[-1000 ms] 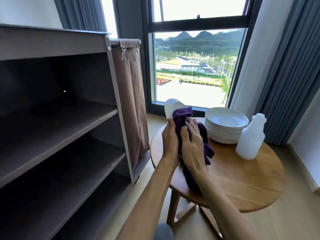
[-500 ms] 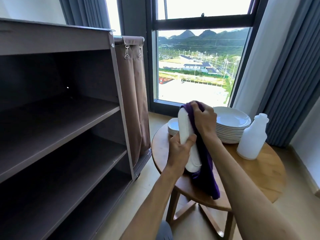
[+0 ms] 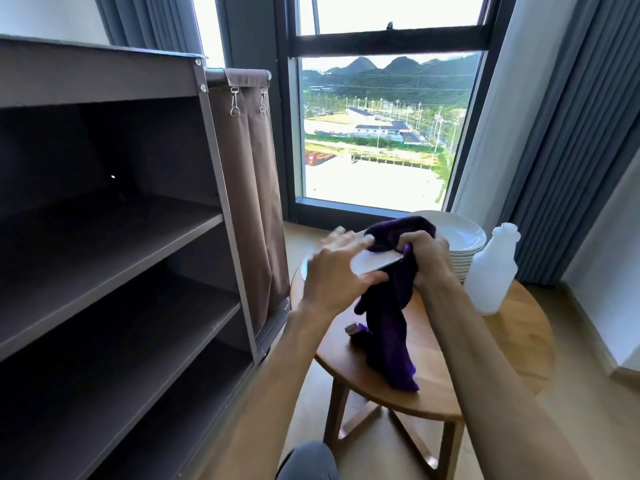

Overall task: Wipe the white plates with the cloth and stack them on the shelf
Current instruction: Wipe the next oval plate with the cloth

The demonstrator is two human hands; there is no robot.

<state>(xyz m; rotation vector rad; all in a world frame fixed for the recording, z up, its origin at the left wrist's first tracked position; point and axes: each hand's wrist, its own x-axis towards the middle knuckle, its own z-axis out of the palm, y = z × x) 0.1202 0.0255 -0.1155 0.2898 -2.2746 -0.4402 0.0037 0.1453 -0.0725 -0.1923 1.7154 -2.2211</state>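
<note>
Tipped from upright to nearly flat, plate [image 3: 375,261] held by left hand [image 3: 337,275], shelf [image 3: 114,237] left; right hand [image 3: 427,258] grips cloth [image 3: 391,327].

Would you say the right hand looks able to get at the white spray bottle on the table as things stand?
Probably not at once. The white bottle stands just beside the right hand with nothing between them, but that hand is gripping the purple cloth against the plate; it would have to let go first.

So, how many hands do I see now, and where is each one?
2. The left hand holds the white plate above the round table. The right hand grips the purple cloth against that plate.
</note>
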